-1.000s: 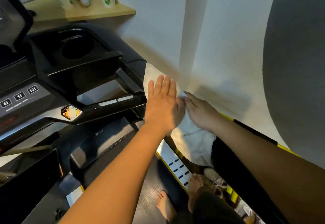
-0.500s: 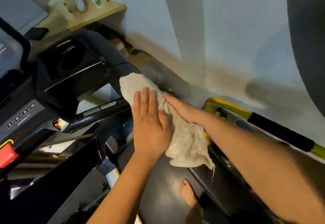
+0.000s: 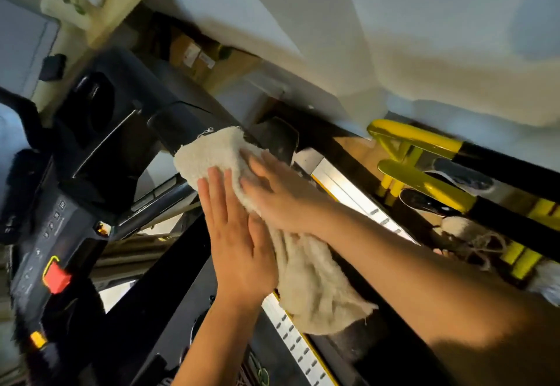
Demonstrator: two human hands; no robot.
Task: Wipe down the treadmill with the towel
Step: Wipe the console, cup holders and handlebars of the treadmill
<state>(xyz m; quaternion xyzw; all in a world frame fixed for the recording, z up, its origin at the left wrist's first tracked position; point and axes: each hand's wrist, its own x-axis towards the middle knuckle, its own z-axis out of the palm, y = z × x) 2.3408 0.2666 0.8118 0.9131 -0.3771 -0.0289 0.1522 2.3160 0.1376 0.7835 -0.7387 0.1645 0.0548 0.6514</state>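
Cream terry towel [image 3: 309, 279] is lying draped over the treadmill [image 3: 91, 131] right handrail, with its long axis running far-left to near-right and its near end hanging loose. Left hand [image 3: 239, 246] and right hand [image 3: 288, 200] are pressing it with straight, ungripping fingers. Compared with half a second earlier, the right hand is covering more of the towel.

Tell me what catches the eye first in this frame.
At centre, the left hand and right hand press flat on a pale towel draped over the treadmill rail. A red button stands out at lower left, and a yellow frame at right.
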